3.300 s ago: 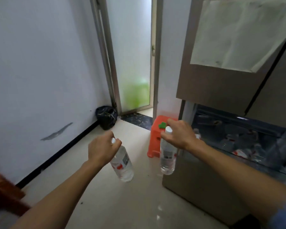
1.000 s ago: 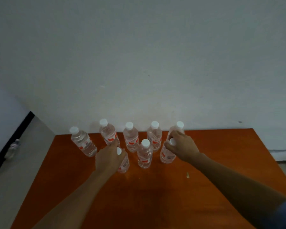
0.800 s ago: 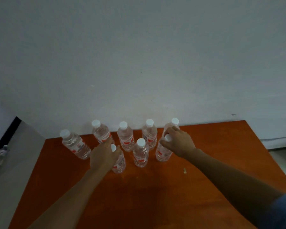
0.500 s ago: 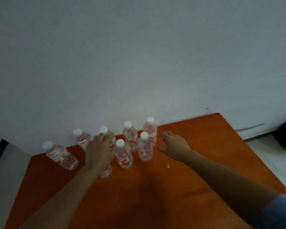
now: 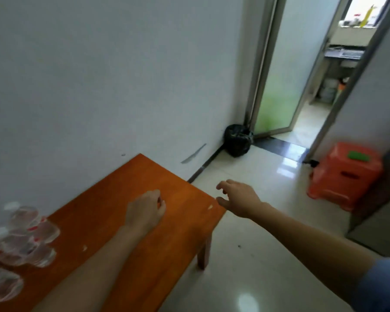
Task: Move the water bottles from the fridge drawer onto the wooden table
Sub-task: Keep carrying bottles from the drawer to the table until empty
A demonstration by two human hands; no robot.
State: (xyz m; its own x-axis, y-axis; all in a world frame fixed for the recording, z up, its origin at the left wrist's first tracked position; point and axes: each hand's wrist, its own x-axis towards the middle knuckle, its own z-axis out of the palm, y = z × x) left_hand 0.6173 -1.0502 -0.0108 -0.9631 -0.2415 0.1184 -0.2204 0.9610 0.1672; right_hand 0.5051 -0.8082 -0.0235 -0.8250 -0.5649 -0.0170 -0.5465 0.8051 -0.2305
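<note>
As hands (image 5: 145, 209) (image 5: 239, 199) hover empty, blurred water bottles (image 5: 20, 242) stand upright.

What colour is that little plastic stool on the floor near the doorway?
Orange-red stool, something green on top; head view.

The water bottles (image 5: 20, 239) cluster at the wooden table's (image 5: 149, 174) left end. Beyond its far right corner a bin (image 5: 238, 143) sits against the wall (image 5: 99, 86), with a stool (image 5: 345, 174) further right.
</note>
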